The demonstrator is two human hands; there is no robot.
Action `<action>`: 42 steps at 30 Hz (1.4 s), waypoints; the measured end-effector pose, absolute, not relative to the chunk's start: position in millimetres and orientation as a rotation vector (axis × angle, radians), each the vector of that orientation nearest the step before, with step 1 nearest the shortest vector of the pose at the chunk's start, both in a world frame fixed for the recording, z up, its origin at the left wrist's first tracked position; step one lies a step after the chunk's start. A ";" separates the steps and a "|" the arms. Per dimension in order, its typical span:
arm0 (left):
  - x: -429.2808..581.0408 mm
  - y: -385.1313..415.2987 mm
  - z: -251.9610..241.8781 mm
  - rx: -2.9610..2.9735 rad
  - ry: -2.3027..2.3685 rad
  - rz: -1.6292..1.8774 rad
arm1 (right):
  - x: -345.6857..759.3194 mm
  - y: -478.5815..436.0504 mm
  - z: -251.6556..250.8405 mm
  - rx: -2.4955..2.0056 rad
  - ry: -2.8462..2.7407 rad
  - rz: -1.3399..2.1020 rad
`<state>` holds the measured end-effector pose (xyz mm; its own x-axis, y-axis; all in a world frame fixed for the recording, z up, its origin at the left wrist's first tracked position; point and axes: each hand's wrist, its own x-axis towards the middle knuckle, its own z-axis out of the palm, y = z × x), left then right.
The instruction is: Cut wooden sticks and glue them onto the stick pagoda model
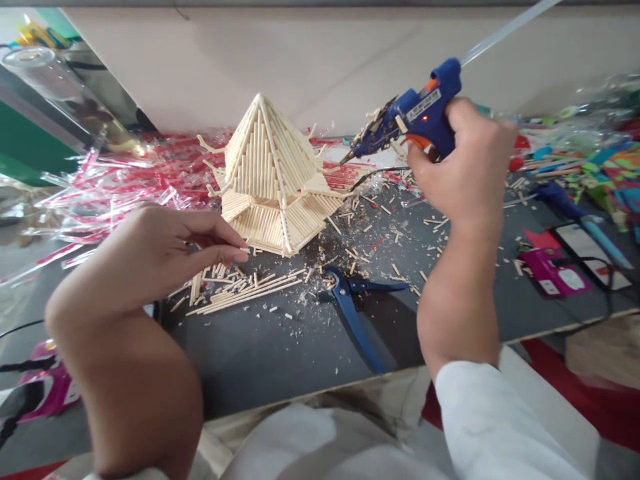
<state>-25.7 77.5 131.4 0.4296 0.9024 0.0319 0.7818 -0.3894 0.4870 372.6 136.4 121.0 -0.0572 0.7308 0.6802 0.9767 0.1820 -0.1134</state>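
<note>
My right hand (473, 157) is wrapped round a blue hot glue gun (417, 110), held in the air with its nozzle pointing down and left. A clear glue stick (505, 33) juts from its back end. On the table stands a pagoda-like roof model (267, 167) made of thin wooden sticks. Close to its front left, my left hand (200, 243) pinches a short wooden stick piece (245, 250) between thumb and fingertip. Below that hand lie several long wooden sticks (250, 293) and many cut bits. Blue-handled cutters (353, 310) rest in front of the model.
Red and clear plastic strips (115, 193) heap up at the back left. A magenta power socket block (555, 272) and a phone (593, 253) lie at right, near a second blue tool (560, 200). Another magenta block (47, 380) sits at left. A pale wall (325, 60) stands behind.
</note>
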 end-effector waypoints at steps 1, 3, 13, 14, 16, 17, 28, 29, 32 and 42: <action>-25.3 77.7 131.7 2.287 1.427 0.412 | 372.4 136.0 121.2 -1.605 -1.845 -0.506; -24.4 77.9 132.5 2.281 1.419 0.416 | 371.8 135.5 121.5 -1.605 -1.845 -0.486; -20.9 76.4 135.2 2.253 1.411 0.439 | 371.0 136.6 121.7 -1.606 -1.856 -0.511; -21.1 76.5 135.0 2.252 1.415 0.437 | 370.7 136.5 121.7 -1.608 -1.858 -0.506; -21.6 76.9 134.9 2.263 1.419 0.435 | 369.9 136.1 121.8 -1.618 -1.862 -0.490; -21.7 77.2 134.8 2.268 1.416 0.432 | 369.4 135.8 121.9 -1.624 -1.867 -0.484; -20.9 77.0 135.0 2.270 1.412 0.412 | 373.7 133.6 121.3 -1.607 -1.870 -0.483; -21.3 76.9 134.9 2.271 1.418 0.412 | 374.2 133.7 121.0 -1.602 -1.871 -0.478; -21.8 76.6 134.8 2.277 1.420 0.411 | 374.1 133.2 122.0 -1.625 -1.870 -0.475; -16.2 75.2 140.6 2.236 1.378 0.394 | 381.8 126.8 133.1 -2.040 -1.923 -0.199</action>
